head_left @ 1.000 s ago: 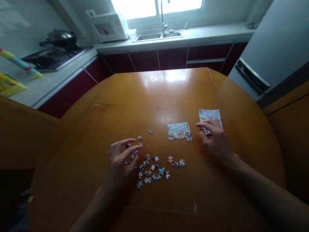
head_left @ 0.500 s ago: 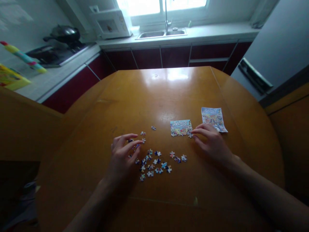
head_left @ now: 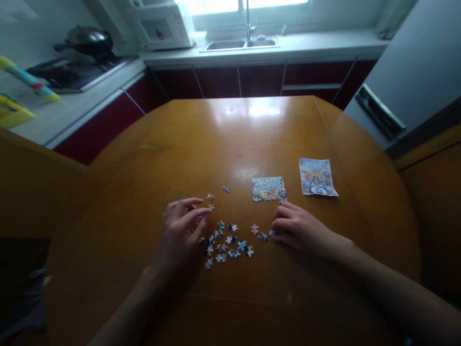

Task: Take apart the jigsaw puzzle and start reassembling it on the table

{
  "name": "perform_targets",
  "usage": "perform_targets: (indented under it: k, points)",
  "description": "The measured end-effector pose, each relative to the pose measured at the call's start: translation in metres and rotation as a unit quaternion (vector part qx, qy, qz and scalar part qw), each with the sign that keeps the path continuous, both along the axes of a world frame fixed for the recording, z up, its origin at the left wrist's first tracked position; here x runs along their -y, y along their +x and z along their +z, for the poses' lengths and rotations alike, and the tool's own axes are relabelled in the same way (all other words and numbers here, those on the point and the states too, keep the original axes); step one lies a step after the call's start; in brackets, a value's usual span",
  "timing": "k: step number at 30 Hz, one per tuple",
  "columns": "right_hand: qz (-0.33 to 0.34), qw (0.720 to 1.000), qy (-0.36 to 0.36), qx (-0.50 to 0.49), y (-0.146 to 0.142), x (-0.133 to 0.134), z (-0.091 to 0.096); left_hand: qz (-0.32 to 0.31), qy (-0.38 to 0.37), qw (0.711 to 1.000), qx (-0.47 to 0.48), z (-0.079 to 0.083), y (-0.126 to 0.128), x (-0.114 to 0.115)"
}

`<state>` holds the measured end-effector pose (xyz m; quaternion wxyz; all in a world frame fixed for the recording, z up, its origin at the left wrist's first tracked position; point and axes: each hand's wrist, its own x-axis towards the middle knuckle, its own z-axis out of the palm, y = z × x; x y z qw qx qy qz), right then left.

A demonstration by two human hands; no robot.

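A partly assembled jigsaw puzzle (head_left: pixel 268 188) lies flat on the wooden table, its lower edge uneven. My right hand (head_left: pixel 297 226) is just below it, fingers curled and fingertips closed on a loose puzzle piece (head_left: pixel 272 234) on the tabletop. Two more pieces rest just left of those fingertips, including a pinkish puzzle piece (head_left: pixel 254 229). Over on the left, my left hand (head_left: pixel 183 226) hovers with fingers apart and nothing gripped, partly hiding some pieces beneath it. Beside its thumb spreads a pile of loose puzzle pieces (head_left: pixel 221 247).
A creased picture sheet (head_left: pixel 317 178) lies right of the puzzle. Two small pieces, one a separate puzzle piece (head_left: pixel 226 189), sit above the pile. Beyond the wooden table (head_left: pixel 230 139) are a sink (head_left: pixel 241 44), a microwave (head_left: pixel 163 26) and a stove with a pan (head_left: pixel 88 42).
My right hand has moved from the puzzle's lower right corner down toward me, onto a loose piece. My left hand stays almost where it was. The view has shifted slightly.
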<state>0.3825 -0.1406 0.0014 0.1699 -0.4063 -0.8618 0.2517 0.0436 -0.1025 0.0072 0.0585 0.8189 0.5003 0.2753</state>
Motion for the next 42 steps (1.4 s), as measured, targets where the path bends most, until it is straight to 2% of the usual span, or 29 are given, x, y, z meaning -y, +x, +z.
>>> perform_targets:
  k: [9, 27, 33, 42]
  points:
    - [0.015, 0.999, -0.023, -0.019, 0.01, -0.002, 0.007, 0.003, 0.003, 1.0, -0.004, -0.001, 0.0, 0.0]
    - [0.024, 0.999, -0.022, -0.02, 0.01, -0.001, 0.003, -0.007, -0.006, 1.0, -0.004, -0.003, -0.001, 0.0]
    - [0.024, 0.999, -0.034, -0.016, 0.012, -0.001, 0.006, 0.009, -0.002, 1.0, 0.003, 0.0, 0.0, 0.001]
    - [0.036, 0.998, -0.028, -0.034, 0.011, -0.002, 0.0, 0.005, -0.011, 1.0, 0.008, 0.006, 0.002, 0.002]
